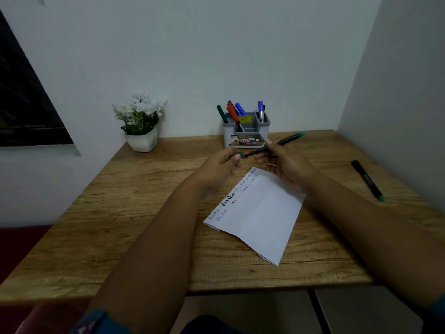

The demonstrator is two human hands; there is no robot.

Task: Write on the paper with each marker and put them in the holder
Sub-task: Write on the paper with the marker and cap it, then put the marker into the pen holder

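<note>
Paper (261,213): flat on table (120,225), handwriting along its far-left edge. Above its far end, right hand (281,165), grip pinching green marker (284,141); left hand (222,165), grip pinching green cap (240,155). Beyond paper: holder (245,131) with markers. Right of paper: second marker (367,180).

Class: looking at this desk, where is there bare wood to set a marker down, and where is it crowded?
Free: the desk left of the paper, in front of the flower pot; also the strip between the paper and the loose marker at right. Crowded: in front of the holder, where the left hand holds a cap and the right hand a green marker.
</note>
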